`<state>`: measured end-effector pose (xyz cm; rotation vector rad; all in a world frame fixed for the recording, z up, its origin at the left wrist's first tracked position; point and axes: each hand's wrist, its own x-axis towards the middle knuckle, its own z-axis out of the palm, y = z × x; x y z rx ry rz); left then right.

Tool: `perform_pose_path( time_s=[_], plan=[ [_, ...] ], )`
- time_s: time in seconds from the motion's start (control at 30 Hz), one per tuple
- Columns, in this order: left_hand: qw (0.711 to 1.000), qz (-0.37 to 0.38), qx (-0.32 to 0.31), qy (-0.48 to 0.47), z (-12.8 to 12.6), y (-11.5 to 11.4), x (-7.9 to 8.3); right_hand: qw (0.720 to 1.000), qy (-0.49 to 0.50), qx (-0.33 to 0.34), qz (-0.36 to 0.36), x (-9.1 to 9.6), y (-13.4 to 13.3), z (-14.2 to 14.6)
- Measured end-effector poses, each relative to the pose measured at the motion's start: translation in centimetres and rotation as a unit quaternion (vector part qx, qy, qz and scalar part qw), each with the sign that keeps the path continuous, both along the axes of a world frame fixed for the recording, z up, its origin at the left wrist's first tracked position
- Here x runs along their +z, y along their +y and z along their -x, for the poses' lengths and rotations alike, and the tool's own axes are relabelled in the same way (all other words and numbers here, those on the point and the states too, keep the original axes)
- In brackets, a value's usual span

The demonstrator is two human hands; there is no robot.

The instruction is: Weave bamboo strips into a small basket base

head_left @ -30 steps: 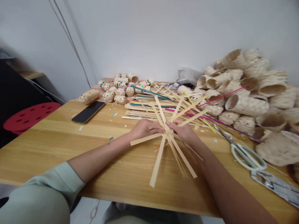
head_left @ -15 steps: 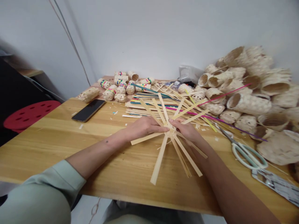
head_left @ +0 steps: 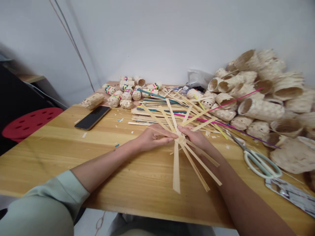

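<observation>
A star of flat pale bamboo strips (head_left: 176, 173) is held just above the table, its strips crossing at a small woven centre (head_left: 181, 139) and fanning out on all sides. My right hand (head_left: 197, 136) grips this bamboo weave from the right, thumb on top near the centre, other fingers hidden beneath. From the left, my left hand (head_left: 155, 136) is closed, thumb and forefinger together at a strip (head_left: 161, 131) that runs back over the hand. Behind both hands lies a pile of loose strips (head_left: 152, 113), mostly pale, some teal, magenta and yellow.
Woven bamboo tubes (head_left: 261, 109) are heaped at the right, with scissors (head_left: 262, 164) and a printed packet (head_left: 292, 196) in front. Smaller colour-banded woven pieces (head_left: 126, 93) lie at the back left. A phone (head_left: 93, 117) lies on the wooden table (head_left: 61, 144); a red stool (head_left: 31, 123) stands beside it.
The weave has turned slightly, its lower strips swinging rightward. A strip formerly pointing out below my left hand now lies up across it. My right hand keeps its grip.
</observation>
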<state>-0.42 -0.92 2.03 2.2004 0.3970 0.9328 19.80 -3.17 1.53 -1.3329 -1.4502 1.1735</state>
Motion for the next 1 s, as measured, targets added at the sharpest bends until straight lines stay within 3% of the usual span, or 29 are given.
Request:
perform_pose_path(
  time_s=[0.17, 0.47, 0.77, 1.0],
  plan=[
    [0.999, 0.019, 0.05, -0.007, -0.6, -0.5, 0.2, 1.0, 0.021, 0.002, -0.015, 0.0, 0.1, 0.0],
    [0.997, 0.04, 0.06, -0.014, -0.8, -0.4, 0.7, 0.999, 0.039, -0.02, -0.013, 0.1, -0.2, 0.3],
    [0.975, 0.213, 0.021, -0.055, -1.0, -0.3, 1.1, 0.997, 0.07, 0.012, 0.007, -0.9, 0.4, -0.2],
    [0.948, 0.308, 0.007, -0.075, -1.2, 0.0, 0.7, 0.998, 0.063, -0.013, 0.011, 0.2, -0.2, 0.4]
  ],
)
